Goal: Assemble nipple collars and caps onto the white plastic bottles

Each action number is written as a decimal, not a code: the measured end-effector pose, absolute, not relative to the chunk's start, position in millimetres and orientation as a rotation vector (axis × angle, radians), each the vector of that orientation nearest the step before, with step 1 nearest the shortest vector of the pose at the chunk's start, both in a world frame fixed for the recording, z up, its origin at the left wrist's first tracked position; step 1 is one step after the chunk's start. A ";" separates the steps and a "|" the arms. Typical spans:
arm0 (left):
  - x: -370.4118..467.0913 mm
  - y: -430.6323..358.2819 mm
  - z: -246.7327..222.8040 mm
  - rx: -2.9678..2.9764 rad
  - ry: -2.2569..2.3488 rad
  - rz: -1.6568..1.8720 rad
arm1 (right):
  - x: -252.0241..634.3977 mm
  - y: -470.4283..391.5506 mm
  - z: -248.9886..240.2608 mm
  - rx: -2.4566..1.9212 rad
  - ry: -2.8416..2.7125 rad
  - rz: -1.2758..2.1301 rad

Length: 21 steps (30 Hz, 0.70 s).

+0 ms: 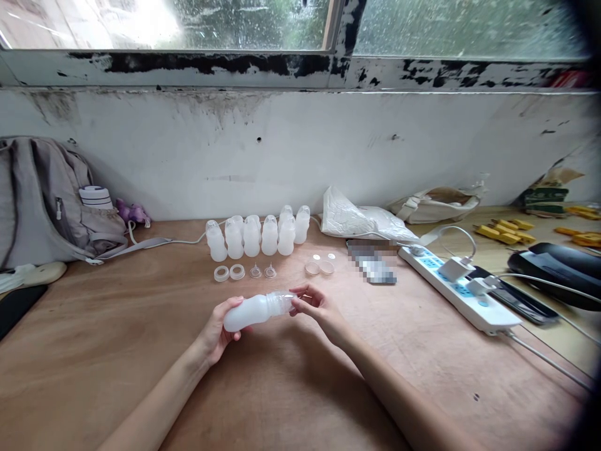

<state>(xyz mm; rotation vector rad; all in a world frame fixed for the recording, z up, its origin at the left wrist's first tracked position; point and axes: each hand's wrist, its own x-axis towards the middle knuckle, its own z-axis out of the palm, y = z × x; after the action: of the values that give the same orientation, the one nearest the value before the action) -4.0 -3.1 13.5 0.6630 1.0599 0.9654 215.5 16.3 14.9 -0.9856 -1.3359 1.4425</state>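
A frosted white baby bottle point(248, 313) is held nearly level above the table, its top pointing right. My left hand point(216, 334) is wrapped round the base end of the bottle. At the other end, the thumb and fingers of my right hand point(319, 310) pinch the bottle's clear top point(282, 303). Just beyond lie two white screw rings point(237, 272) and two clear bottle teats point(270, 271). To their right are two round clear pieces point(327, 267) with small white discs behind them. Several capped baby bottles point(269, 236) stand upright in a group farther back.
A white power strip point(462, 289) with plugged-in chargers and cables runs along the right. Near it lie a blurred-out flat object point(373, 262), a white plastic package point(359, 216) and a dark phone point(516, 297). A grey backpack point(42, 194) fills the back left.
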 end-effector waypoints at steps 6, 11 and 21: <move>-4.1 -3.1 14.1 0.716 1.046 0.976 | 213.3 16.4 11.6 -1.007 -1.436 1.356; -4.5 -3.0 14.9 0.781 1.058 0.979 | 212.2 14.3 12.2 -0.992 -1.433 1.405; -4.8 -4.6 16.9 0.926 1.027 0.950 | 210.4 9.9 10.6 -1.048 -1.400 1.441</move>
<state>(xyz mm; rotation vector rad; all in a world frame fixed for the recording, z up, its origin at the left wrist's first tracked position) -4.8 -4.6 16.9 0.9259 1.0274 0.9503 210.4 9.9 10.6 -1.0477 -1.3997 1.4414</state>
